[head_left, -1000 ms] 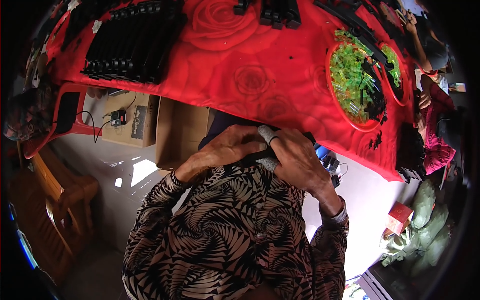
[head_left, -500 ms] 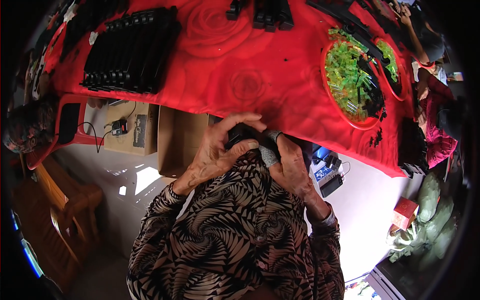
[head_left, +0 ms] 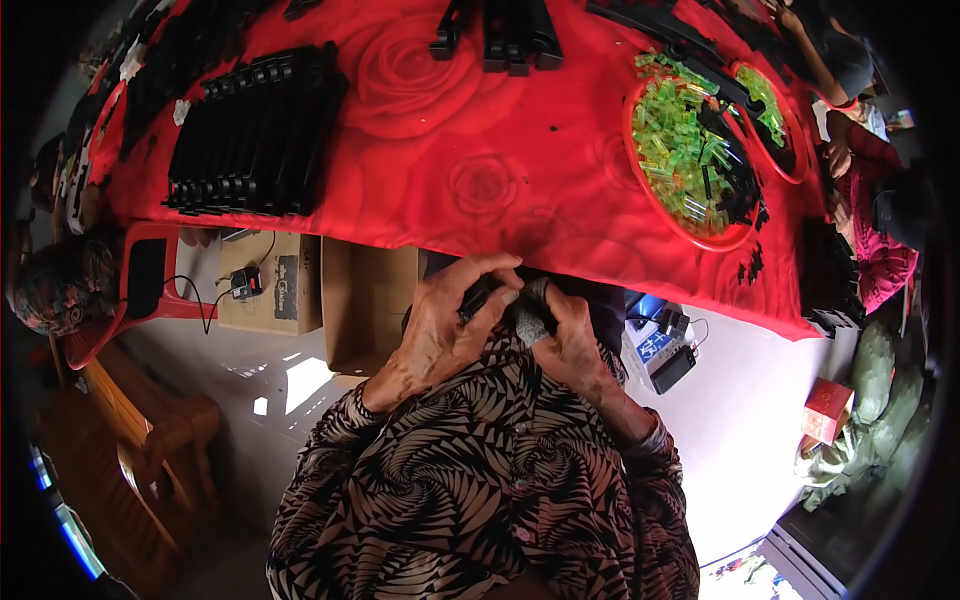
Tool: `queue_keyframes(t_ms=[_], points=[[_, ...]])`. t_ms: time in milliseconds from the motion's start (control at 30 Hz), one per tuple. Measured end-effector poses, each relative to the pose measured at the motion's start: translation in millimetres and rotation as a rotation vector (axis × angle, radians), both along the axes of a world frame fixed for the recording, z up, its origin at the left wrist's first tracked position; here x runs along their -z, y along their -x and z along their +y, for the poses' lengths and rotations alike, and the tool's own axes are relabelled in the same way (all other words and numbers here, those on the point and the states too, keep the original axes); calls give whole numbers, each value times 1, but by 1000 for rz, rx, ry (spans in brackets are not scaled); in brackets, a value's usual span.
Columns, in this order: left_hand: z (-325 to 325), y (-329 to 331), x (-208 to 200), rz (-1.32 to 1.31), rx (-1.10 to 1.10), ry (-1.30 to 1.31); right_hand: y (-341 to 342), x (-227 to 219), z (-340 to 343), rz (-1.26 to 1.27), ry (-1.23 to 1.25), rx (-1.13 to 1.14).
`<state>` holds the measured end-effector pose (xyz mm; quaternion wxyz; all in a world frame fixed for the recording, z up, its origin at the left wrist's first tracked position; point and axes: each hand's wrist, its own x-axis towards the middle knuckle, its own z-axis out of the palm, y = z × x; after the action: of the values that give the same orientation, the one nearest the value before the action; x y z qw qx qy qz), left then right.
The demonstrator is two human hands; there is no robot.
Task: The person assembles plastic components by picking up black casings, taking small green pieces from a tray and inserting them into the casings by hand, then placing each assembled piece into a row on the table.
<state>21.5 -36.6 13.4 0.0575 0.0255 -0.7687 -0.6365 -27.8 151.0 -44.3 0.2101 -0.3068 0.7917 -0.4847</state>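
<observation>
In front of my chest, just off the table edge, my left hand (head_left: 445, 315) is closed round a dark black piece (head_left: 474, 298), with its thumb and fingers curled over it. Most of that piece is hidden, so its exact kind does not show. Close beside it is my right hand (head_left: 578, 345), fingers bent inward and thumb up. Grey knit fabric (head_left: 530, 322) covers some of its fingers. What those fingers grip is hidden from above.
A red rose-patterned tablecloth (head_left: 480, 185) spans the table. Rows of black parts (head_left: 255, 140) lie left, more black pieces (head_left: 520, 40) at the back. Right stands a red-rimmed basin (head_left: 690, 150) of yellow-green clear pieces. A cardboard box (head_left: 370, 310) sits below the edge; other people work at right.
The view has shifted, so the table and its things appear lower. My fingertips have drawn closer together over the black piece, and the left fingers are more curled.
</observation>
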Motion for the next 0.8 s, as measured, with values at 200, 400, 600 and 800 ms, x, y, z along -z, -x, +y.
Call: queue_keyframes(t_ms=[200,400,600,800], points=[[-12,24,1,1,-67,-105,13,-31,-9,89,173,-5],[-48,44,0,-54,-131,-369,16,-37,-9,-82,186,56],[-40,37,23,-12,-74,-722,3,-38,-20,-472,398,168],[-8,28,35,-125,-146,-904,7,-36,-23,16,305,177]])
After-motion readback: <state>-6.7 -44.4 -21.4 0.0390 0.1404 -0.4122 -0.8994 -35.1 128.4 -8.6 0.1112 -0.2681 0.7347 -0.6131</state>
